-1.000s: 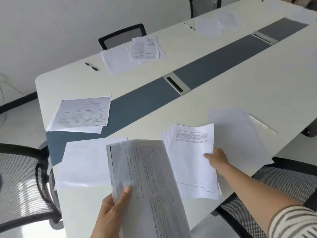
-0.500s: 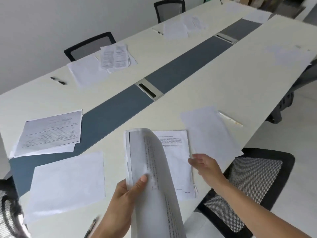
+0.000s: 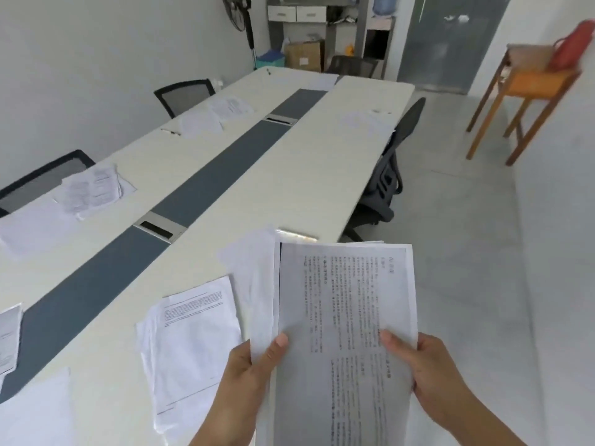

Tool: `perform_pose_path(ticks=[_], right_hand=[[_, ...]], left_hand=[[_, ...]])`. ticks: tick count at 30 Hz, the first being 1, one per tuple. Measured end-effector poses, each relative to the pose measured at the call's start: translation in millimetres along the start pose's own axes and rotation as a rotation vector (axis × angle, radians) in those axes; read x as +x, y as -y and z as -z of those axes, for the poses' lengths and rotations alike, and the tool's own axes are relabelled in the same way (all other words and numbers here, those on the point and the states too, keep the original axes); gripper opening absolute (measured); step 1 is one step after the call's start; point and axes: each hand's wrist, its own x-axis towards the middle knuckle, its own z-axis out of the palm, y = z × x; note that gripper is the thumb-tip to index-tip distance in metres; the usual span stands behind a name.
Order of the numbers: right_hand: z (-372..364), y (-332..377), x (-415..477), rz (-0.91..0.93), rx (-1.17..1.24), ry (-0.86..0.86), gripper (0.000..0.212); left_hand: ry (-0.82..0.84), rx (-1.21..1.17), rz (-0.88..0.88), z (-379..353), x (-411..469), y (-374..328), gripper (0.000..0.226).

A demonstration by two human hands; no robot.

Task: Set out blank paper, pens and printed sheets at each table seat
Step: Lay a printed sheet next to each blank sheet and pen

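Hands, left [image 3: 249, 378] and right [image 3: 431, 378], clamp the printed stack [image 3: 344, 333] at its sides, long axis pointing away

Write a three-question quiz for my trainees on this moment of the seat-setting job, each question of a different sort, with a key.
1. True or false: only the left hand holds the stack of printed sheets.
2. The printed sheet lying on the table nearest the person is: A) left of the held stack, B) right of it, C) on a chair.
3. Fill in: the band running down the middle of the table is dark ____.

Key
1. False: the right hand grips the stack's other edge.
2. A.
3. Grey-blue.
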Motion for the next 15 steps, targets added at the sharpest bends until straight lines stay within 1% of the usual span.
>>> perform_pose_path(ticks=[2, 6, 9, 11, 13, 15], right_hand=[[45.5, 9.9, -14.8, 0.071, -0.013, -0.072, 0.03], [124.6, 19.0, -41.9, 0.145, 0.006, -0.22, 0.027], [168.7, 24.3, -52.2, 0.199, 0.058, -0.376, 0.021], [192.2, 28.3, -52.3, 0.219, 0.092, -0.474, 0.02], [209.6, 33.2, -49.9, 0.226, 0.123, -0.512, 0.021], [222.5, 39.1, -44.1, 0.223, 0.153, -0.508, 0.022]], left_hand=[[0.027, 0.019, 0.014, -45.0, -1.6, 9.1, 0.037], [0.143, 0.051, 0.058, -127.0, -2.8, 23.6, 0.033], [0.197, 0.052, 0.074, -174.2, -0.8, 29.6, 0.033], [0.206, 0.073, 0.082, -199.0, 3.6, 32.1, 0.034], [0.213, 0.091, 0.095, -218.5, 11.7, 33.0, 0.035], [0.221, 0.116, 0.097, -233.4, 24.6, 30.7, 0.034]])
